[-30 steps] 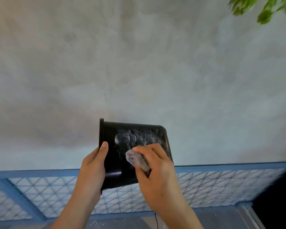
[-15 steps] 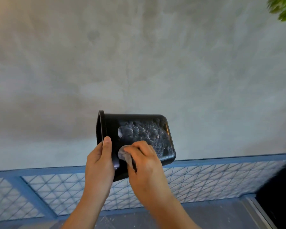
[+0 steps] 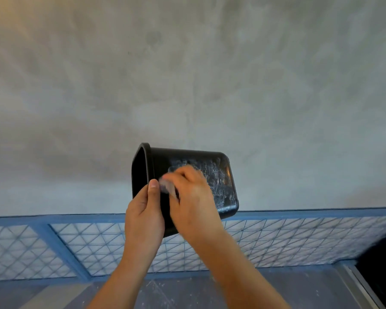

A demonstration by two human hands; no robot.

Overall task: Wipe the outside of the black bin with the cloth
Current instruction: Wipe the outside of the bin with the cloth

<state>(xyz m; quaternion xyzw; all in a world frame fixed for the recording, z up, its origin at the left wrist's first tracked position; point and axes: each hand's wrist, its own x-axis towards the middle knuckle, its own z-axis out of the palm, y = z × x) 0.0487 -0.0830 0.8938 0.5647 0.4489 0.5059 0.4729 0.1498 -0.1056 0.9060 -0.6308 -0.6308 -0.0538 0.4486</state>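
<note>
The black bin (image 3: 218, 175) is held in the air on its side, with its open mouth to the left and its base to the right. White streaks mark its upturned side wall. My left hand (image 3: 144, 210) grips the bin near the rim, thumb on the outside wall. My right hand (image 3: 192, 199) holds a small grey cloth (image 3: 165, 186) bunched in its fingers and presses it on the bin's side, close to my left thumb. The right hand is blurred by motion.
A grey concrete wall (image 3: 187, 74) fills the background. Below it runs a blue-framed railing (image 3: 299, 214) with a wire lattice panel. A dark object (image 3: 383, 264) sits at the lower right edge, and a grey floor (image 3: 54, 295) lies below.
My right hand and the cloth slid left along the bin's side, toward the rim and my left thumb. The bin turned a little, so its mouth shows more.
</note>
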